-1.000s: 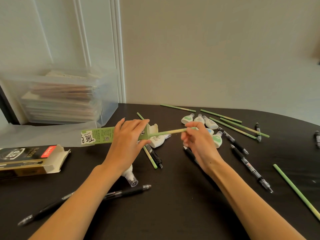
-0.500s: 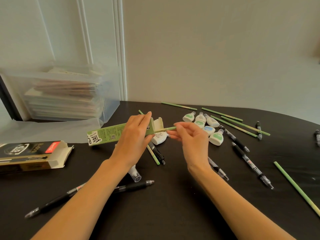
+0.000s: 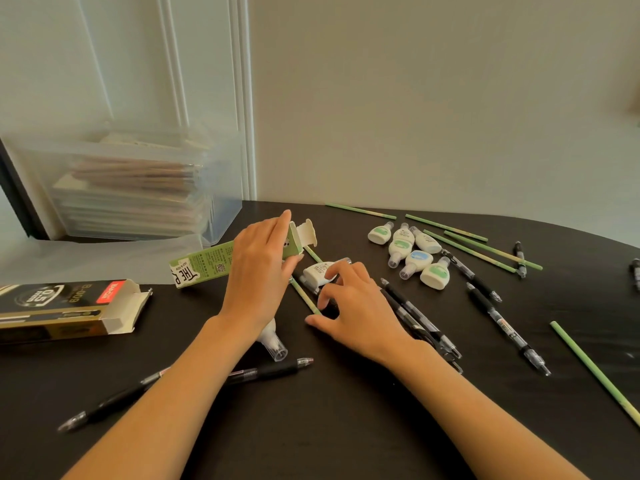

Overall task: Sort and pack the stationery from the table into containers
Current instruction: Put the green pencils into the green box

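Left hand [image 3: 258, 271] fingers gripping green box [image 3: 207, 263], right hand [image 3: 353, 306] fingers spread, correction tape [image 3: 318, 271] half hidden

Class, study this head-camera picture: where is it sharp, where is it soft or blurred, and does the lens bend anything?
Head view: the clear plastic bin at the left is soft and smeared, while the green box in the left hand shows readable print; the dark table has a far edge that curves, a wide-angle effect; light is even, with only faint shadows under the hands.

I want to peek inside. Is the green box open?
Open: the green cardboard box in the left hand has its white end flap folded out.
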Tool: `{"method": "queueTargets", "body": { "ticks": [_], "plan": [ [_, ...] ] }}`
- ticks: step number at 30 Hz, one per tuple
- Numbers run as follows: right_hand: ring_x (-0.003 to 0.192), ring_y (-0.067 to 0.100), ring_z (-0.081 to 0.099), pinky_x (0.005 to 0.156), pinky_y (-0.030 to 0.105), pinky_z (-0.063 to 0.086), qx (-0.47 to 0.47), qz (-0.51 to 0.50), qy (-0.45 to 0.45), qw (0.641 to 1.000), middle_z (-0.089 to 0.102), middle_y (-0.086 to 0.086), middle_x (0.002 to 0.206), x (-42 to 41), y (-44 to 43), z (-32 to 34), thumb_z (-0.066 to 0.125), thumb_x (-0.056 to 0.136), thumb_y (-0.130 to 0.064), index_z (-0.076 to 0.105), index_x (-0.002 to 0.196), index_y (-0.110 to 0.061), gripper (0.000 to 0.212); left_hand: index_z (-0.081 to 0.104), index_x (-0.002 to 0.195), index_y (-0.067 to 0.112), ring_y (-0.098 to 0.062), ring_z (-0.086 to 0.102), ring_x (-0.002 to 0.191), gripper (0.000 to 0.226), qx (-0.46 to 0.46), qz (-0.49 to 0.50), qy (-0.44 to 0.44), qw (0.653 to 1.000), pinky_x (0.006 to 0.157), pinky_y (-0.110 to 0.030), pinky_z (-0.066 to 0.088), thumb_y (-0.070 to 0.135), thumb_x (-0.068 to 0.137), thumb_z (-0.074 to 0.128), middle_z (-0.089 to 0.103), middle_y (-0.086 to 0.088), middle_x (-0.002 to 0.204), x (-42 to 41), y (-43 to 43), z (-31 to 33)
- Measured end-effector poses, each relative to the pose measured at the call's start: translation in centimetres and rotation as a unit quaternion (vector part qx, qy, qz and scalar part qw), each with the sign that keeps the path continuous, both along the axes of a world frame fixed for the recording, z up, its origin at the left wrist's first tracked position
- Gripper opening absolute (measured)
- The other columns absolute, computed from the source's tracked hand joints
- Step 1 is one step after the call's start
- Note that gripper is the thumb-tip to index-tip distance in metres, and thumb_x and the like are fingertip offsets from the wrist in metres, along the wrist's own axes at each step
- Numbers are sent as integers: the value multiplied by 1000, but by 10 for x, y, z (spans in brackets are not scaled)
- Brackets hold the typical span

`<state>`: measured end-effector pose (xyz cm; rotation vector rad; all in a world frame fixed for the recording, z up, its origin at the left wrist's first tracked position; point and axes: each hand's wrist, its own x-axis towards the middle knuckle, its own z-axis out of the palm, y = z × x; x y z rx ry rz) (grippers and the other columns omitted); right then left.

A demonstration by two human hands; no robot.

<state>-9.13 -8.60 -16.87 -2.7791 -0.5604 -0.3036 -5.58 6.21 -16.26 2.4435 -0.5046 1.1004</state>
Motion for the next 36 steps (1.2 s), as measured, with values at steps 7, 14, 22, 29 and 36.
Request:
{"method": "queueTargets", "body": {
  "ticks": [7,14,22,29,36],
  "plan": [
    [112,18,37,92,29,37,-26,-48,25,998,45,1,120,4,-6,8,62,83,-27,68,91,-7,22,56,119,-5,-36,62,90,64,11,0,8,1000,81,-47,48,3,61,83,65,-16,96,-1,0,-3],
    [56,6,63,58,17,51,400,-148,37,904,68,4,67,10,-30,14,57,89,-9,66,85,-6,10,55,124,-2,-35,60,102,63,26,8,35,999,94,-51,42,5,66,81,65,-15,105,0,-1,-9],
    [48,3,60,56,14,49,691,-209,-21,692,64,-2,50,11,-62,27,44,97,-9,60,79,-14,25,45,135,6,-28,48,121,60,4,14,82,997,111,-42,24,11,80,70,57,-11,124,0,-2,-8],
    [43,3,58,54,15,48,681,-199,-46,703,61,-4,44,9,-63,29,44,97,-7,61,77,-13,26,45,135,5,-28,48,121,59,-1,28,92,995,111,-43,23,12,81,70,57,-12,124,0,0,-7],
    [53,6,64,54,13,51,648,-118,4,753,66,-1,54,11,-44,21,47,95,-10,64,82,-10,22,39,139,11,-22,42,127,61,18,14,109,994,115,-37,12,18,84,66,52,-6,131,-3,-3,-4]
  ]
}}
